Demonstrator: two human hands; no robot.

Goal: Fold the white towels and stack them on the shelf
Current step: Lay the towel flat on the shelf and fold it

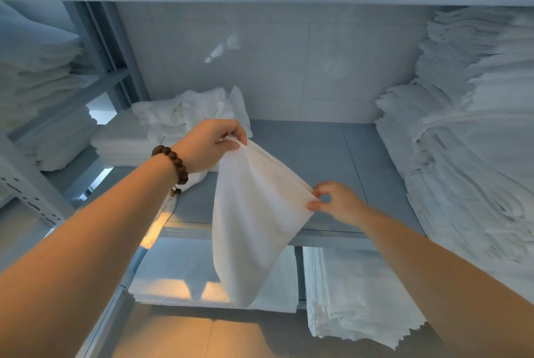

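The towel (254,213) hangs in the air over the front edge of the grey shelf (318,161), held by 2 top corners; the left hand (211,145) pinches 1 corner between thumb and curled fingers, higher and further back, while the right hand (338,203) nips the other corner between thumb and forefinger, lower and nearer the person.

Both grips look light, so a corner could slip free and the cloth would likely drop toward the lower linens (361,294); the corners sit at uneven heights, so a fold made from here may come out skewed; the hanging tail could drag on the shelf lip as it is laid down and bunch up; the tall stack (462,155) on the right looks ragged and leaning, and a nudge from the right forearm might spill it; the folded pile (124,144) on the left has crumpled towels (190,109) resting against it, which could crowd the landing spot.

No brand, label or legible writing shows anywhere.
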